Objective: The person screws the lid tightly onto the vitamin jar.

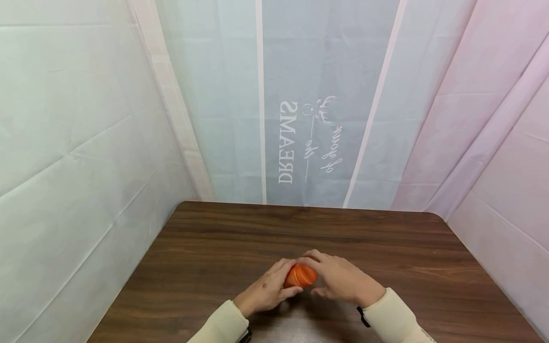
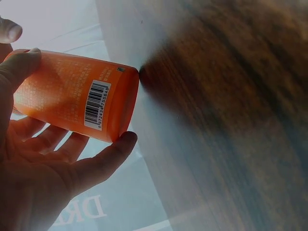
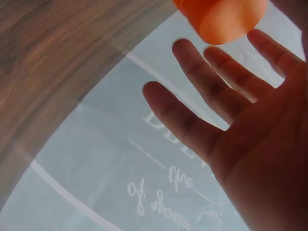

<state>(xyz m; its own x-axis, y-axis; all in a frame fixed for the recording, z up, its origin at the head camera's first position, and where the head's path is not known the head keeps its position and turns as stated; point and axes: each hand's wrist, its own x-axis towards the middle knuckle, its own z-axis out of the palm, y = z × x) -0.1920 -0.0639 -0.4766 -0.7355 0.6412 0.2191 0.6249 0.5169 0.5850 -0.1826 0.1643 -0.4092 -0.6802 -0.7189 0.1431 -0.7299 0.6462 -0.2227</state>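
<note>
An orange bottle (image 1: 300, 276) with a smooth rounded end is tilted in my left hand (image 1: 268, 287), low over the table. In the left wrist view the thumb lies across the printed side of the bottle (image 2: 62, 91) and the fingers wrap underneath. A white barcode label (image 2: 97, 105) shows near its base, whose corner is right at the tabletop. My right hand (image 1: 343, 278) arches around the other end. The right wrist view shows that hand's fingers (image 3: 207, 79) spread and nearly straight, with fingertips right by the orange cap end (image 3: 233, 21).
Under the hands is a dark wood-grain table (image 1: 206, 247) with rounded far corners. Behind it hangs a pale blue cloth (image 1: 313, 57) with mirrored white lettering. White fabric walls (image 1: 77, 143) close in the left and right sides.
</note>
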